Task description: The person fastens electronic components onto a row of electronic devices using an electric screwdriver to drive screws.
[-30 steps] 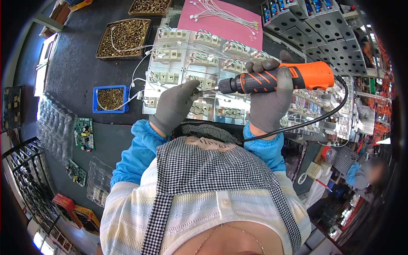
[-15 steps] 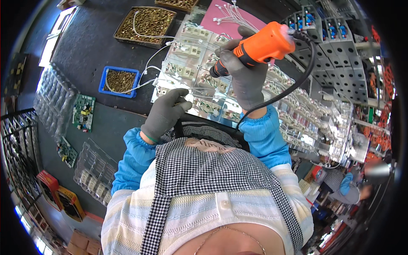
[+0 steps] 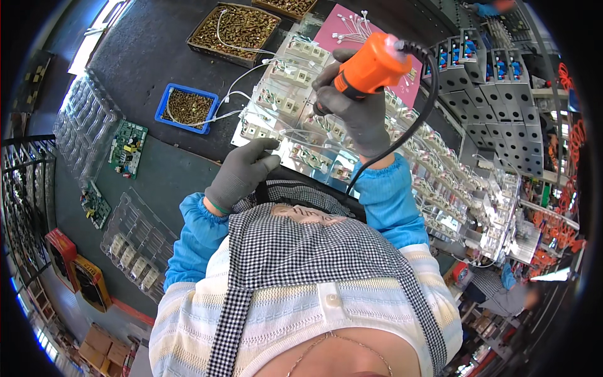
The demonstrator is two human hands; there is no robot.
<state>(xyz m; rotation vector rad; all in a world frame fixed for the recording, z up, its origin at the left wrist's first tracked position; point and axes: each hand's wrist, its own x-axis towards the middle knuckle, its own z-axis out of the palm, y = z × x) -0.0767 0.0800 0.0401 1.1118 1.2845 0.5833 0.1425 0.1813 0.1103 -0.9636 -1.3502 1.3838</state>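
The right hand (image 3: 359, 119) in a grey glove has its fingers wrapped tight around an orange power screwdriver (image 3: 366, 68), held upright over the shiny tray of small parts (image 3: 282, 107) on the table (image 3: 151, 56). The left hand (image 3: 242, 174) rests at the tray's near edge, fingers loose, holding nothing. A blue box of screws (image 3: 187, 108) sits to the left.

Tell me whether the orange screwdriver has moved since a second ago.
Yes. The orange electric screwdriver in the right hand has swung from lying level across the tray of white parts to pointing steeply down at it, beside the pink sheet.
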